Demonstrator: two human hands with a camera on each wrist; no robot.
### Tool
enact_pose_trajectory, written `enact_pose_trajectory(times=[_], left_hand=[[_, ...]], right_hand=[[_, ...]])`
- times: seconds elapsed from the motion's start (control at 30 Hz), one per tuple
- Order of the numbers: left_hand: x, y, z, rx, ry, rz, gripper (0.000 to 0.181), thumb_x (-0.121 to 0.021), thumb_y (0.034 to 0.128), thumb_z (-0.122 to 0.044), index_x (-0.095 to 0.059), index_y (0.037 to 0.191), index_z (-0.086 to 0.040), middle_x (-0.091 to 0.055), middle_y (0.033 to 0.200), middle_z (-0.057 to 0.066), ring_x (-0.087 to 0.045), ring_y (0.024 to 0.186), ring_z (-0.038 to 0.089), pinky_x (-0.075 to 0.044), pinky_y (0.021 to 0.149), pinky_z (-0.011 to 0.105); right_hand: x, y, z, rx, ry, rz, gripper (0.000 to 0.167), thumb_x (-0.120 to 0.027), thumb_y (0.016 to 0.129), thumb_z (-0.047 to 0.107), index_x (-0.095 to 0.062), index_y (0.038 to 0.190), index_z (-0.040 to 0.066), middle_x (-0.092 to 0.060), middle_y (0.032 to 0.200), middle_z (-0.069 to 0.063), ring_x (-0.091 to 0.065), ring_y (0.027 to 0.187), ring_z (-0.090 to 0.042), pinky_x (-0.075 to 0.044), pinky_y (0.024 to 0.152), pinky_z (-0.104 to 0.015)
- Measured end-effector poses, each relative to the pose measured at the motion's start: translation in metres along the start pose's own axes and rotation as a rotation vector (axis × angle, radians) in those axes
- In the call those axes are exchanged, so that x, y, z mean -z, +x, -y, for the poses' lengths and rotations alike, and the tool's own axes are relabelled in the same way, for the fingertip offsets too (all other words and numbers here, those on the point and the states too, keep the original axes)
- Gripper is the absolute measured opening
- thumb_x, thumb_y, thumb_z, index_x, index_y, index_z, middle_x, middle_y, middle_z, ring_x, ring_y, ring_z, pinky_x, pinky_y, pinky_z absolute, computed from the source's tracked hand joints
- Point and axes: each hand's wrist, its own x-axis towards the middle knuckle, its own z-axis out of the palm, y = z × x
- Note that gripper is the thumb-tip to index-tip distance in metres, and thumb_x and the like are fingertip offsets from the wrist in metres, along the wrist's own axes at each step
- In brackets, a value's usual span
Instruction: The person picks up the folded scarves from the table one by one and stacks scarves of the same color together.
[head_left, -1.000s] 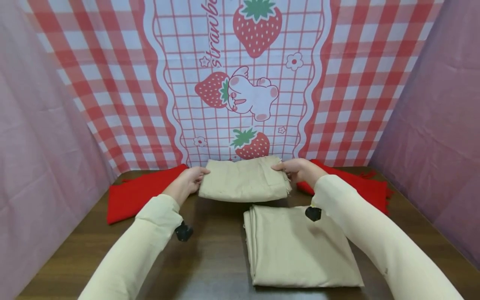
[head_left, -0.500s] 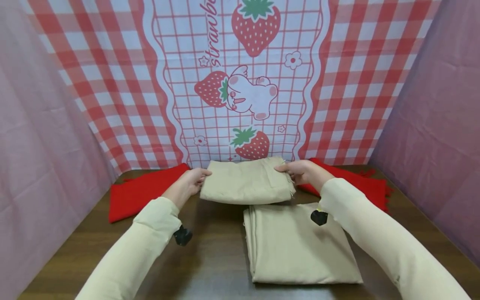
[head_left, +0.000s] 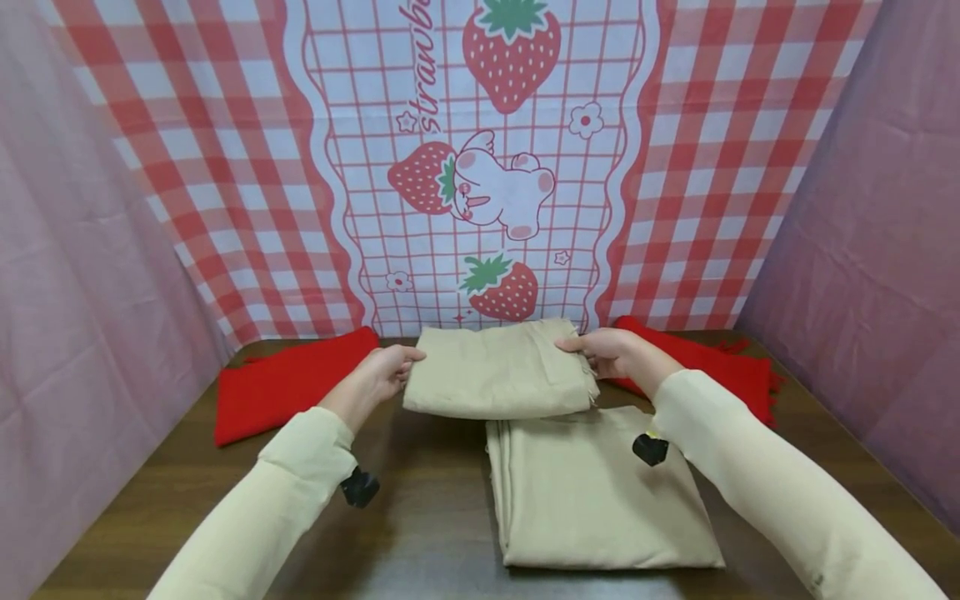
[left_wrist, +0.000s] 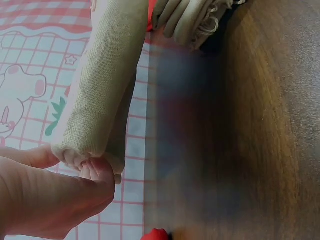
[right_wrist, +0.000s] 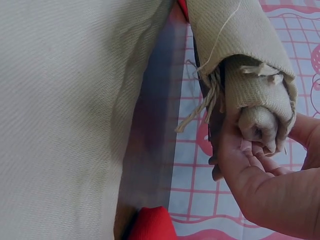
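A folded beige cloth (head_left: 498,371) is held level above the back of the table, between both hands. My left hand (head_left: 378,373) pinches its left end, thumb on top and fingers beneath, as the left wrist view shows with the cloth (left_wrist: 105,85) above the wood. At the fringed right end, my right hand (head_left: 618,354) grips it; in the right wrist view the fingers lie under the rolled layers (right_wrist: 257,100). A second, larger folded beige cloth (head_left: 600,500) lies on the table in front, its back edge partly behind the held one.
One red cloth (head_left: 281,387) lies at the back left of the wooden table (head_left: 420,517), and another red fringed cloth (head_left: 720,371) at the back right, partly behind the right arm. A checked strawberry-print sheet (head_left: 480,100) hangs behind, with pink curtains at both sides.
Both hands and the held cloth have shifted slightly to the right and toward the front. The cloth now overlaps the back edge of the larger folded one in the head view.
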Motion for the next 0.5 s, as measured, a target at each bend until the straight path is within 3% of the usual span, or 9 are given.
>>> enact_pose_trajectory(times=[0.1,0.2,0.33,0.5], left_hand=[[0.002,0.005,0.004,-0.009,0.004,0.008,0.033,-0.047,0.0954,-0.003,-0.049,0.063,-0.009,-0.031,0.046,-0.007,-0.026,0.045,0.006,-0.024,0.047,0.018],[0.004,0.011,0.009,-0.013,-0.001,0.003,0.034,-0.049,0.0948,-0.003,-0.049,0.062,-0.009,-0.031,0.046,-0.007,-0.027,0.045,0.006,-0.025,0.047,0.018],[0.004,0.014,0.013,-0.015,-0.013,-0.003,0.028,-0.051,0.0942,-0.003,-0.051,0.066,-0.008,-0.033,0.047,-0.006,-0.028,0.046,0.006,-0.028,0.049,0.018],[0.005,0.014,0.015,-0.017,-0.018,0.004,0.020,-0.052,0.0946,-0.005,-0.053,0.075,-0.006,-0.035,0.049,-0.006,-0.029,0.047,0.006,-0.031,0.051,0.018]], right_hand=[[0.001,-0.001,-0.003,0.004,0.004,0.002,0.051,-0.051,0.099,0.030,-0.034,0.136,-0.001,-0.052,0.105,-0.001,-0.056,0.087,-0.008,-0.053,0.078,-0.022],[0.002,-0.001,-0.007,0.011,0.014,0.013,0.040,-0.052,0.099,0.029,-0.041,0.126,0.002,-0.055,0.098,0.002,-0.057,0.085,-0.007,-0.053,0.077,-0.021],[0.002,-0.002,-0.011,0.028,0.014,0.038,0.026,-0.051,0.099,0.028,-0.048,0.113,0.006,-0.062,0.085,0.008,-0.060,0.079,-0.004,-0.054,0.076,-0.020],[0.001,-0.005,-0.013,0.045,0.014,0.038,0.024,-0.051,0.099,0.027,-0.050,0.111,0.006,-0.065,0.080,0.010,-0.062,0.076,-0.003,-0.054,0.074,-0.019]])
